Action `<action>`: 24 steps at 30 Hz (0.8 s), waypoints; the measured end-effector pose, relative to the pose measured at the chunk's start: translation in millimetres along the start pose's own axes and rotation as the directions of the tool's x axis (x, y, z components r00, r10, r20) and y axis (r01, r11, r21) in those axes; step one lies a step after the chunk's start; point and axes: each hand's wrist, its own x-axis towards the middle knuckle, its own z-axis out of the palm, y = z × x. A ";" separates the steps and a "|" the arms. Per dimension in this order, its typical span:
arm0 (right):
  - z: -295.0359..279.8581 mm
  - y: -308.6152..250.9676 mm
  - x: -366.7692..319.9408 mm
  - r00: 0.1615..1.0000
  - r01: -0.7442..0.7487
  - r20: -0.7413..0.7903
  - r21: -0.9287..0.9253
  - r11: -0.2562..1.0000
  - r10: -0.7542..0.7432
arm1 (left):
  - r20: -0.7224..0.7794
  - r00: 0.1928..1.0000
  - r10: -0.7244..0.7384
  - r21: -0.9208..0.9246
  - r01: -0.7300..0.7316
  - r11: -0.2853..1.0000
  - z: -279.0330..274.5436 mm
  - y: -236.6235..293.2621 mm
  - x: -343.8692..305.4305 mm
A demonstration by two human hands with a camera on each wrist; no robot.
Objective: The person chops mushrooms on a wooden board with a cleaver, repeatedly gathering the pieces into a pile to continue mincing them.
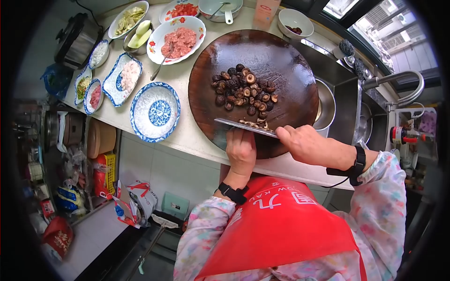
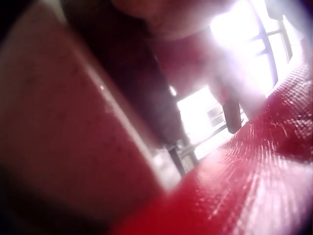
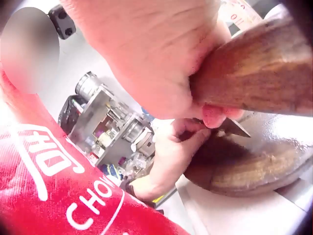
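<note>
In the head view my right hand (image 1: 302, 144) grips a cleaver (image 1: 246, 127), its blade on edge near the front of a round wooden chopping board (image 1: 206, 70). The right wrist view shows its thick wooden handle (image 3: 254, 73) in that fist. My left hand (image 1: 241, 151) is close against the near side of the blade, fingers curled and thumb drawn in, with a small brownish mushroom piece (image 3: 221, 132) at the fingertips. Thin mushroom slices (image 1: 255, 124) lie just beyond the blade. Behind them is a heap of dark shiitake mushrooms (image 1: 246, 89). The left wrist view is mostly blurred.
Left of the board stand a blue-and-white bowl (image 1: 140, 112), a bowl of minced meat (image 1: 152, 47) with a spoon, and several small dishes. A metal basin (image 1: 328, 105) and the sink (image 1: 347, 86) adjoin the right. A white bowl (image 1: 283, 21) stands at the back.
</note>
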 end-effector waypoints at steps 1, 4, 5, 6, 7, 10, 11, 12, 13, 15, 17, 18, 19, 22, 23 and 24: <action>0.2 -1.7 6.0 1.000 -0.001 -0.007 -0.017 1.000 0.001 | -0.008 1.000 -0.008 0.010 0.008 1.000 0.1 0.4 0.2; 6.1 -15.0 31.2 1.000 -0.017 -0.016 -0.009 1.000 0.017 | -0.039 0.999 0.025 0.013 -0.025 1.000 1.4 -2.6 1.0; 8.5 -16.7 36.5 0.999 -0.030 -0.026 0.007 1.000 0.030 | -0.052 0.999 0.012 -0.007 -0.012 1.000 0.4 -0.6 2.1; 10.4 -11.2 36.2 0.999 -0.032 -0.026 0.010 0.999 0.032 | -0.049 0.999 0.012 -0.007 -0.012 1.000 0.2 -1.4 1.0; 12.8 -4.5 32.6 0.998 -0.001 -0.058 0.023 1.000 0.002 | -0.013 1.000 0.009 0.004 -0.009 1.000 -1.3 -1.8 -1.7; 9.5 -1.7 16.5 0.993 0.019 -0.113 0.021 1.000 -0.017 | -0.007 1.000 0.015 -0.012 -0.015 1.000 -2.2 -0.6 -0.8; 5.1 -4.7 9.1 0.996 0.013 -0.092 0.031 0.999 -0.010 | 0.007 1.000 0.000 -0.004 0.000 1.000 -3.7 0.8 -0.2; 2.0 -5.6 4.9 0.997 0.007 -0.071 0.040 0.999 -0.004 | 0.020 1.000 -0.014 0.004 0.014 1.000 -4.2 1.7 0.5; 1.0 -3.5 4.3 0.998 0.007 -0.068 0.037 0.999 -0.005 | 0.017 1.000 -0.016 0.002 0.016 1.000 -2.7 1.3 0.4; -0.5 -0.2 6.9 1.000 0.013 -0.014 0.009 1.000 -0.013 | -0.045 0.999 0.019 -0.015 -0.020 1.000 0.2 -1.5 -2.0; 1.9 -4.3 25.2 0.999 0.016 -0.053 0.039 0.999 -0.014 | -0.041 0.999 0.015 -0.009 -0.015 1.000 0.3 -2.7 -2.5; 2.7 -8.8 32.8 0.996 0.019 -0.094 0.065 0.998 -0.013 | -0.039 0.999 0.013 -0.004 -0.013 1.000 0.1 -2.1 -3.0; 6.1 -10.5 34.8 0.998 -0.017 -0.064 0.068 0.998 0.021 | -0.034 0.999 0.017 -0.005 -0.018 1.000 0.1 -1.9 -3.3; 14.4 -1.5 28.2 0.993 -0.026 -0.110 0.089 0.996 0.035 | -0.033 0.999 0.017 0.006 -0.017 1.000 0.2 -3.1 -3.2; 14.3 -1.3 24.1 0.991 -0.026 -0.126 0.094 0.995 0.038 | -0.042 0.999 0.018 -0.008 -0.018 1.000 0.1 -3.8 -2.6; 11.7 -2.1 19.3 0.991 -0.027 -0.129 0.094 0.995 0.039 | -0.053 0.998 0.015 -0.020 -0.016 1.000 -0.3 -4.8 -1.8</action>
